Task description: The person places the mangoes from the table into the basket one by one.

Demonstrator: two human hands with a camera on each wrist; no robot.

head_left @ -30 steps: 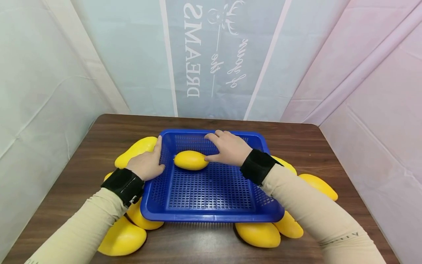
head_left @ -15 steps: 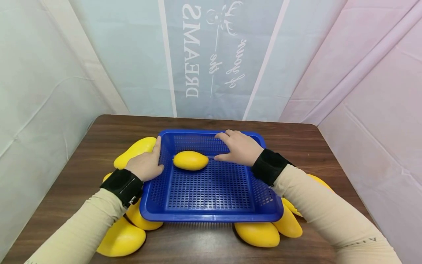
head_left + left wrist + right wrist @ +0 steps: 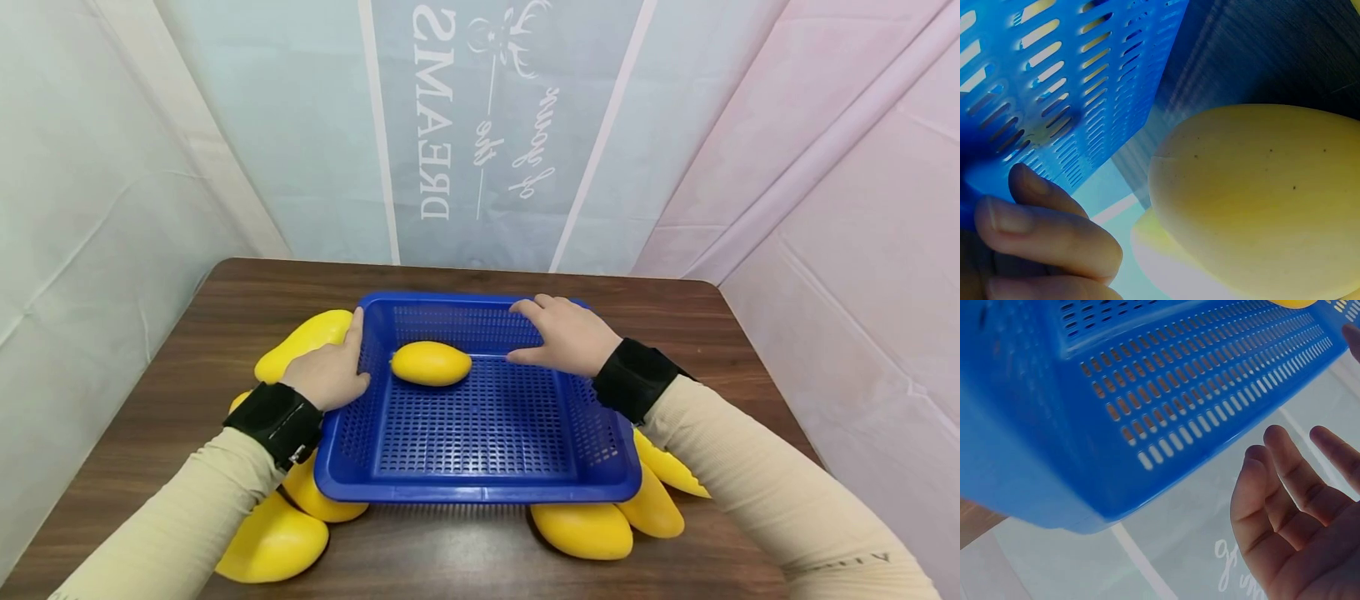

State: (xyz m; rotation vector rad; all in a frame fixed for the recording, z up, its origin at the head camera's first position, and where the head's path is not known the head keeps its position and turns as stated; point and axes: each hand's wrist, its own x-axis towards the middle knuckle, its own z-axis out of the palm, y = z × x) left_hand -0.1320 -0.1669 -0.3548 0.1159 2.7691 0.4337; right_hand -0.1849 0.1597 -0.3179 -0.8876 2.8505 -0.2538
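Note:
A blue perforated plastic basket [image 3: 480, 493] stands on the table, with one yellow mango [image 3: 431, 364] lying in its back left part. My left hand [image 3: 330, 373] grips the basket's left rim, index finger along the rim and thumb inside. In the left wrist view its other fingers [image 3: 1047, 234] curl against the outer wall, beside a large mango [image 3: 1260, 194]. Over the back right part of the basket hovers my right hand [image 3: 570, 335], fingers spread and loosely bent, holding nothing. The right wrist view shows those fingers [image 3: 1288, 456] apart from the wall.
Several more mangoes lie left of the basket, one at the back left [image 3: 303, 343] and one at the front left [image 3: 276, 542]. Others, like the front right mango [image 3: 585, 531], lie to the right, partly under my forearm. A printed cloth [image 3: 480, 133] hangs behind the wooden table [image 3: 465, 554].
My right hand has drawn away from the mango in the basket, moving right. That mango stays where it was. The left hand keeps its hold on the rim.

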